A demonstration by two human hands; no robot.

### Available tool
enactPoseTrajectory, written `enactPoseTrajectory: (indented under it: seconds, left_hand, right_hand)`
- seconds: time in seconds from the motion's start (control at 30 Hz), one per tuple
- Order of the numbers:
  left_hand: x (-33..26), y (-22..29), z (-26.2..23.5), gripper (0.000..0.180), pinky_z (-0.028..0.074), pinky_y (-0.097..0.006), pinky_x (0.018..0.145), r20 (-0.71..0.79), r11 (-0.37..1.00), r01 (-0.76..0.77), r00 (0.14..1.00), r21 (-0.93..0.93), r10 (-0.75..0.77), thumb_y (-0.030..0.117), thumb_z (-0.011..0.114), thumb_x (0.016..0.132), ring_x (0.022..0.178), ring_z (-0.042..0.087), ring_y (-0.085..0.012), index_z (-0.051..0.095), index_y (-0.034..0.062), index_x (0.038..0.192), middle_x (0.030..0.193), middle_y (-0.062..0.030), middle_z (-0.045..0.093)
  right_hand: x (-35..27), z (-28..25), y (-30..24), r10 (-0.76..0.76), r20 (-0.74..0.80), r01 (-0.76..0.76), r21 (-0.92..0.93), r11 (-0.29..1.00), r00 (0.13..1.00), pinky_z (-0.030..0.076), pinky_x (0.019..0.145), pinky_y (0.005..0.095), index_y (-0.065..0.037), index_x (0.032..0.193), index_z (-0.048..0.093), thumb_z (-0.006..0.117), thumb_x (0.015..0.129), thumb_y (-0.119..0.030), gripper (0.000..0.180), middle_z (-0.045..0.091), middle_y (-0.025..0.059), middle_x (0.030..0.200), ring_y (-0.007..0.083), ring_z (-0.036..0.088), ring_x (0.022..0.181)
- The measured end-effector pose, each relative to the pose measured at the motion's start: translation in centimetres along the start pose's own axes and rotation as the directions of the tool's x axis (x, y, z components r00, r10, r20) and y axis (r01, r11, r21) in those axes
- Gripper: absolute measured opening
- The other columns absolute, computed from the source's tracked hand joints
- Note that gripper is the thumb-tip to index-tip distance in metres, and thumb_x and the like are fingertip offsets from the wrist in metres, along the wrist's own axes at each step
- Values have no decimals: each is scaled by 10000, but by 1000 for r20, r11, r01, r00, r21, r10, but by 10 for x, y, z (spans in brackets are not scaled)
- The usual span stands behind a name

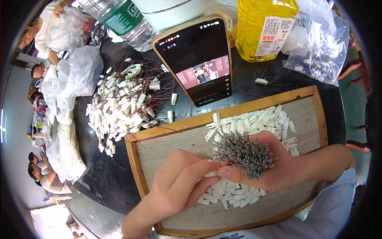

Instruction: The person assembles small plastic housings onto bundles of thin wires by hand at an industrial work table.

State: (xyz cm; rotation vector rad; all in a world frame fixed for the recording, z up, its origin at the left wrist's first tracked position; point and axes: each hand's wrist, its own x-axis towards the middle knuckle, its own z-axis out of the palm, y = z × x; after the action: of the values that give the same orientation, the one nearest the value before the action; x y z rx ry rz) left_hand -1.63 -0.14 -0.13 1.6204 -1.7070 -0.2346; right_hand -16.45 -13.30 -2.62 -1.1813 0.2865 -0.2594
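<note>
My right hand (284, 169) is closed around a thick bundle of thin wires (248, 155) with small grey metal tube-like ends. My left hand (175, 183) pinches a small white plastic connector (211, 174) between thumb and fingers, beside the bundle. The tip of my right thumb meets the connector from the other side, near a short piece of dark wire. Both hands are over a wooden-framed tray (223, 113). Many loose white connectors (264, 119) lie in it behind and below the hands, partly hidden by them.
Outside the tray lies a heap of white connectors on brown wires (123, 101). A phone (199, 59) stands upright behind the tray. Further back are a water bottle (123, 20), a yellow liquid bottle (258, 28) and clear plastic bags (318, 51). Other people sit at the far left.
</note>
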Motion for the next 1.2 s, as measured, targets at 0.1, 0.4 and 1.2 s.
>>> enactPoseTrajectory:
  seconds: [0.1,0.4,1.2]
  left_hand:
    - [1,1,-6,295,427,-289,550,9,993,-56,998,103,55,-14,687,669,643,541,-218,572,9,939,770,-82,569]
    - [7,-26,-33,510,378,-393,907,-254,749,368,929,550,-269,95,675,747,1099,454,-341,494,30,1219,1093,-193,507]
    - [-6,-21,-5,314,473,-258,726,-10,706,247,941,-664,-339,-118,700,661,846,599,-173,637,-44,960,939,-142,620]
  right_hand:
    - [3,0,-12,-16,51,16,-1,1000,999,406,589,172,-52,854,616,658,831,-166,124,653,18,775,53,597,663]
    - [12,-4,-31,249,-80,-243,80,967,965,320,523,187,-64,857,535,551,908,-160,109,498,-64,725,-7,404,632]
    - [7,-7,-24,140,-2,-140,-39,989,990,458,651,190,-15,893,578,664,798,-42,131,608,5,805,37,559,762]
